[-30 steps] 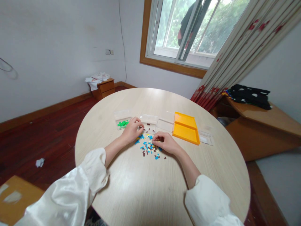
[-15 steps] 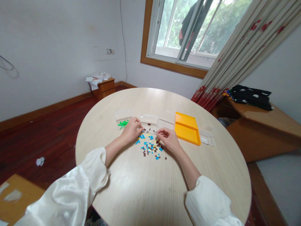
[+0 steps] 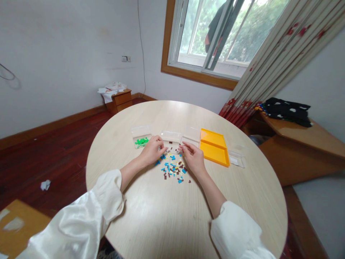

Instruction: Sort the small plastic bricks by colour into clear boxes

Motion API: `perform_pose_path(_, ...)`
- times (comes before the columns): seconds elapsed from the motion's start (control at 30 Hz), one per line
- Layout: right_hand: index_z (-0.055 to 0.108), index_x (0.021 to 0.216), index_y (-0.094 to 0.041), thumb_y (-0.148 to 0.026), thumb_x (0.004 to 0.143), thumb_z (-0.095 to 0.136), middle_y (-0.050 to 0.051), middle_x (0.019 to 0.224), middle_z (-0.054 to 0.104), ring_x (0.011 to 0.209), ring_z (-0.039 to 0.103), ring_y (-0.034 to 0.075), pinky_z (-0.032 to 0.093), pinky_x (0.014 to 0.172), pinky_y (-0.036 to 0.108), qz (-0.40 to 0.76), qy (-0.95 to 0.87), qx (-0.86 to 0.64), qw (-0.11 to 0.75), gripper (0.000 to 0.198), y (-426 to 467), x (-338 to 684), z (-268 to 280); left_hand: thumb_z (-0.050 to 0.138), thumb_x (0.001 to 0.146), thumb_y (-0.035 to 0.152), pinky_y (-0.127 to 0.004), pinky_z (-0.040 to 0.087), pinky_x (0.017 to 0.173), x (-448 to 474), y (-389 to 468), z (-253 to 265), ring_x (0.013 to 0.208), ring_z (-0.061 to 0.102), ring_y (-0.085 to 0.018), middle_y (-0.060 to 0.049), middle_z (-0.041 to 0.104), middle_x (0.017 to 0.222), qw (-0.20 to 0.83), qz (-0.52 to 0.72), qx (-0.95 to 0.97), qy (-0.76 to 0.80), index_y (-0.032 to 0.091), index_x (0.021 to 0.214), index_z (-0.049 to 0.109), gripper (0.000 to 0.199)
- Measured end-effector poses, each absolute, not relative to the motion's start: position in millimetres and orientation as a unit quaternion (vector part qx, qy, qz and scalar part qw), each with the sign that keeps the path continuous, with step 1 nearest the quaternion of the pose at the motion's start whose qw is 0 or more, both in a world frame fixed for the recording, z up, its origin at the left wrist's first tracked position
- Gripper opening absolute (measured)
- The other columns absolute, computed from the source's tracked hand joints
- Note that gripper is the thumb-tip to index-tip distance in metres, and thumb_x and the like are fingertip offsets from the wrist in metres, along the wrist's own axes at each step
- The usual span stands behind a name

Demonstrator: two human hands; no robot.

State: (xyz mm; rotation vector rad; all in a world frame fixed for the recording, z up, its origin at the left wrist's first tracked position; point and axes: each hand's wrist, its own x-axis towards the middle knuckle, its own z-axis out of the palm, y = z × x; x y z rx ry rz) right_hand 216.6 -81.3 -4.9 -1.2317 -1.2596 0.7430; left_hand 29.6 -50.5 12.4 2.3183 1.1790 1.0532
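Small blue, brown and yellow building bricks (image 3: 174, 168) lie in a loose pile on the table. Just beyond them, a clear plastic box (image 3: 171, 136) with its lid open holds a few brown bricks (image 3: 170, 142). At its left front corner is my left hand (image 3: 153, 149), its fingers curled together with the tips partly hidden. My right hand (image 3: 193, 158) is over the box's right side, thumb and fingertips pinched close. Whatever either hand holds is too small to make out. Green bricks (image 3: 141, 141) fill part of another clear box (image 3: 134, 144) beside my left hand.
To the right of the middle box stands another open clear box (image 3: 190, 140). An open yellow case (image 3: 215, 157) lies beyond my right hand, with a further clear box (image 3: 237, 160) beside it. Everything rests on a round wooden table (image 3: 167, 216).
My right hand has shifted slightly up and left, its fingertips now over the middle box. My left hand has moved slightly, staying at the box's left corner.
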Motion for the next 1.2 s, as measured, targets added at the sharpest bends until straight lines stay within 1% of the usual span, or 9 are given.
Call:
perform_pose_path(0.1, 0.064, 0.096, -0.015, -0.051, 0.073, 0.059, 0.009, 0.087, 0.07, 0.078, 0.068, 0.02, 0.054, 0.077, 0.036, 0.314, -0.552, -0.527, 0.565, 0.044, -81, 217, -6, 0.059, 0.078, 0.02, -0.032, 0.042, 0.077, 30, -51, 13, 0.08, 0.051, -0.017, -0.004, 0.052, 0.082, 0.176, 0.366, 0.822, 0.399, 0.015, 0.062, 0.057, 0.017)
perform_pose_path(0.23, 0.067, 0.088, -0.015, -0.042, 0.074, 0.06, 0.006, 0.079, 0.069, 0.068, 0.064, 0.017, 0.052, 0.067, 0.031, 0.291, -0.599, -0.527, 0.528, 0.031, -86, 220, -2, 0.06, 0.077, 0.018, -0.031, 0.042, 0.08, 30, -53, 16, 0.084, 0.051, -0.017, -0.004, 0.053, 0.083, 0.197, 0.337, 0.848, 0.357, 0.015, 0.066, 0.062, 0.011)
perform_pose_path(0.33, 0.069, 0.078, -0.016, -0.031, 0.073, 0.06, 0.004, 0.072, 0.067, 0.063, 0.057, 0.014, 0.046, 0.06, 0.026, 0.268, -0.671, -0.517, 0.459, 0.019, -92, 224, 4, 0.061, 0.076, 0.017, -0.031, 0.042, 0.083, 29, -56, 19, 0.088, 0.052, -0.017, -0.004, 0.053, 0.088, 0.227, 0.291, 0.879, 0.304, 0.015, 0.072, 0.066, 0.006)
perform_pose_path(0.43, 0.068, 0.073, -0.015, -0.023, 0.072, 0.059, 0.003, 0.07, 0.064, 0.064, 0.054, 0.013, 0.042, 0.06, 0.024, 0.277, -0.73, -0.492, 0.386, 0.012, -97, 227, 9, 0.062, 0.075, 0.018, -0.03, 0.041, 0.088, 27, -60, 23, 0.093, 0.052, -0.017, -0.005, 0.053, 0.094, 0.259, 0.227, 0.902, 0.259, 0.017, 0.077, 0.069, 0.007)
perform_pose_path(0.57, 0.067, 0.071, -0.015, -0.015, 0.069, 0.056, 0.002, 0.07, 0.06, 0.065, 0.054, 0.011, 0.043, 0.06, 0.022, 0.334, -0.761, -0.461, 0.31, 0.011, -101, 228, 11, 0.062, 0.075, 0.017, -0.031, 0.039, 0.091, 24, -62, 24, 0.097, 0.051, -0.018, -0.005, 0.053, 0.099, 0.267, 0.165, 0.919, 0.238, 0.019, 0.078, 0.071, 0.009)
perform_pose_path(0.67, 0.068, 0.072, -0.015, -0.01, 0.067, 0.055, 0.001, 0.072, 0.059, 0.063, 0.053, 0.009, 0.043, 0.058, 0.021, 0.355, -0.768, -0.459, 0.271, 0.015, -103, 228, 9, 0.062, 0.075, 0.016, -0.031, 0.039, 0.09, 24, -60, 22, 0.096, 0.051, -0.018, -0.005, 0.054, 0.098, 0.264, 0.15, 0.925, 0.228, 0.019, 0.077, 0.071, 0.01)
perform_pose_path(1.0, 0.07, 0.076, -0.015, -0.008, 0.067, 0.056, 0.003, 0.075, 0.062, 0.066, 0.055, 0.011, 0.044, 0.061, 0.022, 0.35, -0.778, -0.456, 0.253, 0.018, -102, 229, 7, 0.063, 0.076, 0.017, -0.029, 0.039, 0.088, 24, -60, 22, 0.095, 0.05, -0.017, -0.005, 0.053, 0.096, 0.265, 0.151, 0.927, 0.216, 0.019, 0.079, 0.071, 0.008)
perform_pose_path(1.2, 0.072, 0.077, -0.015, -0.012, 0.07, 0.059, 0.003, 0.074, 0.062, 0.065, 0.054, 0.01, 0.043, 0.06, 0.022, 0.342, -0.781, -0.461, 0.247, 0.014, -102, 229, 8, 0.063, 0.076, 0.017, -0.027, 0.04, 0.087, 25, -60, 22, 0.093, 0.05, -0.016, -0.005, 0.053, 0.095, 0.279, 0.144, 0.927, 0.203, 0.019, 0.078, 0.07, 0.008)
